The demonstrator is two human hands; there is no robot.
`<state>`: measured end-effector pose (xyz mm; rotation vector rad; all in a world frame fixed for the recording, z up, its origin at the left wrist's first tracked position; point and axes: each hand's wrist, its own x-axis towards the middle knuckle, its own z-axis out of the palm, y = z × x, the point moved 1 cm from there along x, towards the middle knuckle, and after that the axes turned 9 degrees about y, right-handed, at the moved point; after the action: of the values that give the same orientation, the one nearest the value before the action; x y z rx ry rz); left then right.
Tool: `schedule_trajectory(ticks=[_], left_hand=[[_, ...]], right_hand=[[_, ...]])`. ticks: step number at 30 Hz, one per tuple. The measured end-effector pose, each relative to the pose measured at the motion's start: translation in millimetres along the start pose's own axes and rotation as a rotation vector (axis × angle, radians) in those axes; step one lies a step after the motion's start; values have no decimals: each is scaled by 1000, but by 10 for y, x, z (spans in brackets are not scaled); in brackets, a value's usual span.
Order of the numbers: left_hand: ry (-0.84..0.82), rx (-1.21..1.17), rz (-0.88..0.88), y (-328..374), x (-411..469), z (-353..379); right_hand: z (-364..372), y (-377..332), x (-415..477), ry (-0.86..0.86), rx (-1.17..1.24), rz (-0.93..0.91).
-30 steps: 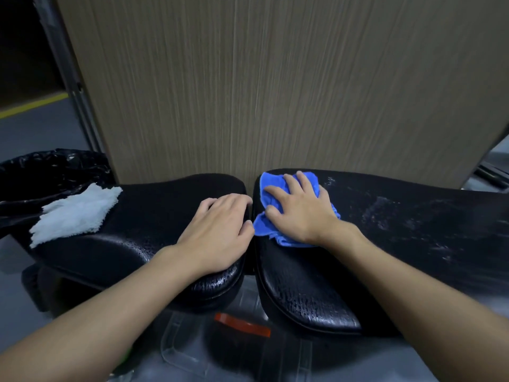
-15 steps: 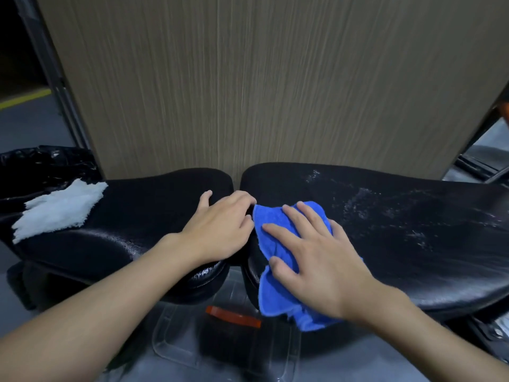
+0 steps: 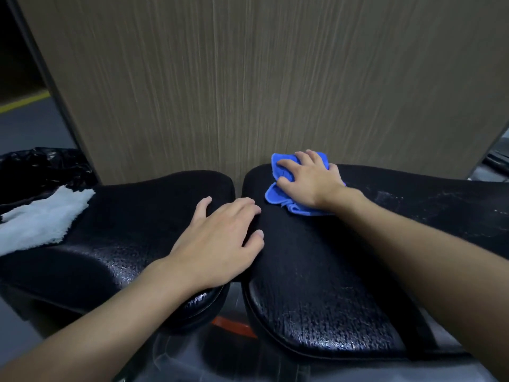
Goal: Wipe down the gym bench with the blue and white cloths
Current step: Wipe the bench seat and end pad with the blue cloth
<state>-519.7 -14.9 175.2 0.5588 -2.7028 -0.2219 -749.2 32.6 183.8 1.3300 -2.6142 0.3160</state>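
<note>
The gym bench is two black padded sections side by side: a left pad (image 3: 132, 216) and a right pad (image 3: 316, 271), with a narrow gap between them. My right hand (image 3: 308, 180) presses a crumpled blue cloth (image 3: 278, 194) onto the far end of the right pad, fingers spread over it. My left hand (image 3: 220, 244) lies flat across the gap, palm down, holding nothing. A white cloth (image 3: 41, 219) lies loose on the far left end of the left pad.
A wood-grain panel (image 3: 248, 78) stands right behind the bench. A black bin bag (image 3: 41, 166) sits at the left. Under the gap, a clear plastic piece with an orange strip (image 3: 231, 326) shows. White streaks mark the right pad's far right (image 3: 413, 199).
My right hand has pushed the blue cloth from the near edge of the right pad to its far end by the panel. My left hand has stayed over the gap.
</note>
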Motion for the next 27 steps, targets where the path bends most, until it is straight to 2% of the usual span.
schedule_trajectory(ticks=[4,9,14,27], left_hand=[[9,-24,-4,5,7,-18],[9,-34,5,13,0,-34],[9,-46,4,27,-3,-35],[20,-41,28,71,-51,-33]], right_hand=[[19,10,224,-45,-28,49],[6,-10,25,-28,-30,39],[-68,-34,-517,32,-33,-16],[-482,-224,-2027,40,-67,-116]])
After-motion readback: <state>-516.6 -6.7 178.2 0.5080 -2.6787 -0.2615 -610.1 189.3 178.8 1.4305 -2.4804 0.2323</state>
